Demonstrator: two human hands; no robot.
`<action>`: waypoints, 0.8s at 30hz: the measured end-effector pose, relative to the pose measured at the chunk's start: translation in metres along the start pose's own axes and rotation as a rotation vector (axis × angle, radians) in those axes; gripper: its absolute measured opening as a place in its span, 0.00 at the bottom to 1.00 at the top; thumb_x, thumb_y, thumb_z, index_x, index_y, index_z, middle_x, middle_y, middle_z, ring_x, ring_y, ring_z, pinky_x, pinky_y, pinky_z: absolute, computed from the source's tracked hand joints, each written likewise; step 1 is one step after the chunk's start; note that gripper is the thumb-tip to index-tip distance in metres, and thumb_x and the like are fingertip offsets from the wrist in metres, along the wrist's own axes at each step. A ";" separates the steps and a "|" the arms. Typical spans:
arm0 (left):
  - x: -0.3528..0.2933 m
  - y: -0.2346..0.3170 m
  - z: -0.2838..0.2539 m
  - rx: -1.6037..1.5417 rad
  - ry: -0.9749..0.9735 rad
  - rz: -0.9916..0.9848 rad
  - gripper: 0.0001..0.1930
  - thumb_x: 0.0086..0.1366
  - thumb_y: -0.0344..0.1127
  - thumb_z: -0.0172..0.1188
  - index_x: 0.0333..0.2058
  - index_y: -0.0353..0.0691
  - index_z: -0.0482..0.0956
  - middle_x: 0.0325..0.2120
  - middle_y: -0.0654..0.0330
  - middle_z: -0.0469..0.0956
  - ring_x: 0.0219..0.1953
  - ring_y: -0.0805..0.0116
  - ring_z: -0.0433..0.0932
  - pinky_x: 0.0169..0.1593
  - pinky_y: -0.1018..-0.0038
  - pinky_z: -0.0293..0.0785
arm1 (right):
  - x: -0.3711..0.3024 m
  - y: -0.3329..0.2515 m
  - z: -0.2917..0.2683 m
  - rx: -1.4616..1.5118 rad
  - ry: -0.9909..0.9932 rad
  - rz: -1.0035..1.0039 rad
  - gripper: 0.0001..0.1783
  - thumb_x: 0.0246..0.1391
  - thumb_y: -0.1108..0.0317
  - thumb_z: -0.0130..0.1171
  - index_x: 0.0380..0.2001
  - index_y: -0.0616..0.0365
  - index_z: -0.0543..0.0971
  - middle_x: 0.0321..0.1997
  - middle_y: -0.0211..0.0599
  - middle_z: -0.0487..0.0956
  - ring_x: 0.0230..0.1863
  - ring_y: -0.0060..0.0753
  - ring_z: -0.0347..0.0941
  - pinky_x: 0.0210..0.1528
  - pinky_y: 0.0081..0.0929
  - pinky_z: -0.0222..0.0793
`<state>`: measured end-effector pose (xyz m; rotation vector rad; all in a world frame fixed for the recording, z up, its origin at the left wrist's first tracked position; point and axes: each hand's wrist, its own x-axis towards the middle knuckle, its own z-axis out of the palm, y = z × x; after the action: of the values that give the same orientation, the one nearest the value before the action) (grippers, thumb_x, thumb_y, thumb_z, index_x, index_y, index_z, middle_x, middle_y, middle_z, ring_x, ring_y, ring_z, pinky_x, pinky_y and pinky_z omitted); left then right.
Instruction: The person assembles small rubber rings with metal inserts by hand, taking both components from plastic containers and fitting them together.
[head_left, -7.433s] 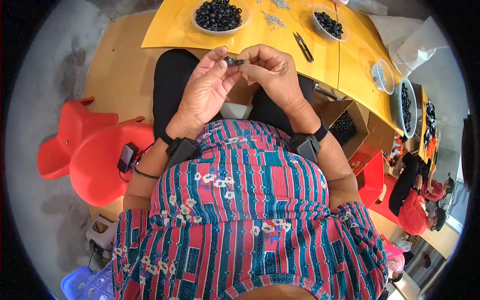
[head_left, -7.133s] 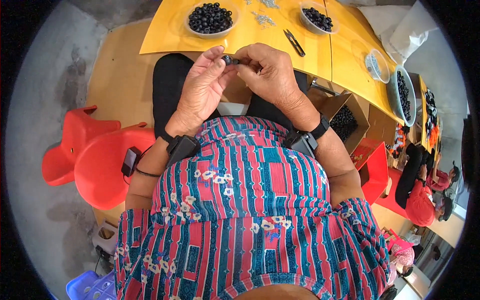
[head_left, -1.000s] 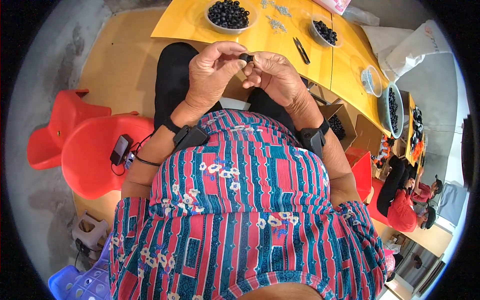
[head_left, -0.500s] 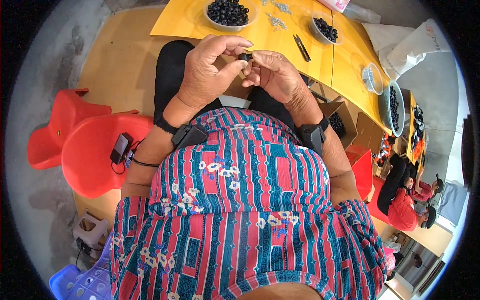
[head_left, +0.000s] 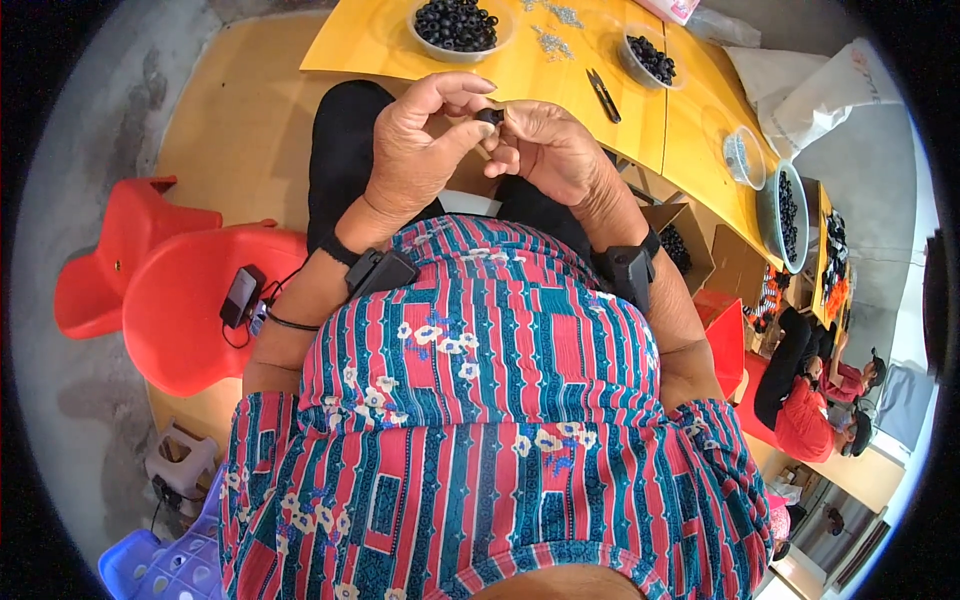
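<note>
In the upper middle of the frame, the left hand (head_left: 412, 155) and right hand (head_left: 558, 155) meet at a small black piece (head_left: 490, 116), the thumb and fingers of each closed on it from either side. Above them, on the yellow table (head_left: 540, 85), sit a clear bowl (head_left: 455, 56) of black pieces and dark snips (head_left: 603, 95). At upper right, a white bag (head_left: 815, 112) bears faint orange print, too blurred to read; a pink-and-white packet (head_left: 677, 9) is cut by the top edge.
</note>
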<state>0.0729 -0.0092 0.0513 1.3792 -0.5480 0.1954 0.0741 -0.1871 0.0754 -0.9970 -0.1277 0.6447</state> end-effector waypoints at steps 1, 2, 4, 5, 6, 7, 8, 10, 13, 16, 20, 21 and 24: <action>0.000 -0.002 0.000 0.019 0.003 0.004 0.15 0.54 0.20 0.59 0.42 0.35 0.73 0.32 0.65 0.75 0.35 0.79 0.73 0.42 0.82 0.70 | 0.000 -0.001 0.000 -0.023 -0.001 0.000 0.16 0.56 0.61 0.53 0.34 0.66 0.76 0.28 0.34 0.76 0.25 0.22 0.69 0.38 0.30 0.74; 0.000 -0.002 0.000 0.019 0.003 0.002 0.15 0.54 0.20 0.59 0.42 0.35 0.73 0.32 0.65 0.75 0.35 0.79 0.73 0.42 0.82 0.70 | 0.000 -0.001 -0.002 -0.022 -0.001 0.002 0.16 0.56 0.61 0.53 0.34 0.66 0.76 0.28 0.34 0.76 0.25 0.22 0.69 0.38 0.30 0.74; 0.000 0.000 0.000 0.052 0.002 0.037 0.15 0.54 0.20 0.59 0.42 0.35 0.73 0.32 0.65 0.75 0.35 0.79 0.73 0.42 0.82 0.70 | 0.002 -0.003 -0.006 -0.079 -0.030 0.000 0.16 0.56 0.61 0.54 0.35 0.66 0.76 0.29 0.34 0.76 0.25 0.21 0.69 0.38 0.30 0.74; 0.001 0.001 0.001 0.052 0.003 0.037 0.15 0.54 0.20 0.59 0.42 0.35 0.73 0.32 0.65 0.75 0.35 0.79 0.73 0.42 0.82 0.70 | 0.002 -0.004 -0.004 -0.079 -0.030 0.001 0.16 0.56 0.61 0.54 0.35 0.66 0.76 0.29 0.34 0.76 0.25 0.21 0.69 0.38 0.30 0.74; 0.001 0.001 0.002 0.044 0.026 0.034 0.15 0.52 0.19 0.59 0.40 0.36 0.74 0.31 0.65 0.75 0.34 0.79 0.73 0.41 0.82 0.71 | 0.001 -0.005 -0.002 -0.083 -0.017 0.001 0.15 0.56 0.61 0.54 0.35 0.66 0.76 0.29 0.34 0.76 0.25 0.21 0.69 0.39 0.30 0.75; 0.001 0.002 0.002 0.036 0.049 0.031 0.15 0.49 0.19 0.58 0.38 0.38 0.76 0.29 0.65 0.76 0.34 0.79 0.74 0.41 0.82 0.71 | 0.001 -0.006 -0.001 -0.088 -0.004 0.001 0.15 0.55 0.61 0.54 0.35 0.66 0.76 0.29 0.34 0.76 0.25 0.21 0.69 0.39 0.30 0.75; 0.001 0.002 0.002 0.035 0.049 0.030 0.15 0.49 0.19 0.58 0.38 0.38 0.76 0.29 0.65 0.76 0.34 0.79 0.74 0.41 0.82 0.71 | 0.000 -0.006 -0.001 -0.087 -0.004 0.002 0.15 0.55 0.61 0.54 0.35 0.66 0.76 0.29 0.34 0.76 0.25 0.21 0.69 0.39 0.30 0.75; 0.001 0.003 0.002 0.039 0.032 0.040 0.15 0.50 0.19 0.59 0.38 0.38 0.76 0.29 0.64 0.76 0.34 0.78 0.74 0.41 0.81 0.71 | 0.000 -0.006 -0.002 -0.085 -0.012 0.011 0.16 0.55 0.61 0.55 0.36 0.66 0.76 0.29 0.33 0.75 0.25 0.20 0.68 0.38 0.29 0.74; 0.002 0.006 0.003 0.057 0.023 0.073 0.15 0.49 0.19 0.59 0.38 0.38 0.76 0.30 0.64 0.76 0.34 0.77 0.75 0.40 0.81 0.71 | -0.001 -0.005 -0.004 -0.106 -0.023 0.005 0.16 0.54 0.61 0.55 0.38 0.65 0.76 0.28 0.32 0.75 0.25 0.20 0.68 0.38 0.28 0.74; 0.002 0.008 0.002 0.098 0.020 0.088 0.15 0.49 0.19 0.60 0.38 0.38 0.76 0.30 0.64 0.77 0.33 0.77 0.75 0.40 0.81 0.71 | -0.001 -0.003 -0.003 -0.083 -0.042 -0.005 0.17 0.55 0.62 0.55 0.40 0.65 0.76 0.28 0.30 0.75 0.25 0.19 0.67 0.37 0.27 0.74; 0.002 0.010 0.002 0.116 0.014 0.130 0.15 0.49 0.19 0.60 0.37 0.38 0.76 0.30 0.63 0.77 0.33 0.76 0.75 0.40 0.81 0.71 | -0.003 -0.002 0.002 -0.050 -0.029 -0.018 0.17 0.56 0.62 0.53 0.42 0.66 0.75 0.28 0.30 0.75 0.26 0.19 0.68 0.37 0.27 0.74; 0.002 0.009 0.002 0.131 0.018 0.123 0.15 0.49 0.20 0.60 0.37 0.38 0.76 0.31 0.63 0.77 0.34 0.76 0.75 0.40 0.81 0.71 | -0.003 -0.002 0.002 -0.055 -0.025 -0.031 0.18 0.56 0.63 0.53 0.43 0.66 0.74 0.29 0.30 0.74 0.26 0.20 0.68 0.37 0.27 0.74; 0.001 0.004 0.000 0.138 0.022 0.127 0.15 0.49 0.20 0.61 0.37 0.38 0.77 0.31 0.63 0.77 0.34 0.76 0.75 0.40 0.81 0.71 | -0.004 0.000 0.005 -0.043 -0.009 -0.042 0.17 0.56 0.64 0.52 0.44 0.66 0.74 0.29 0.31 0.74 0.28 0.21 0.69 0.37 0.26 0.74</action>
<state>0.0719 -0.0090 0.0552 1.4749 -0.6133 0.3562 0.0686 -0.1851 0.0787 -1.0305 -0.1711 0.6098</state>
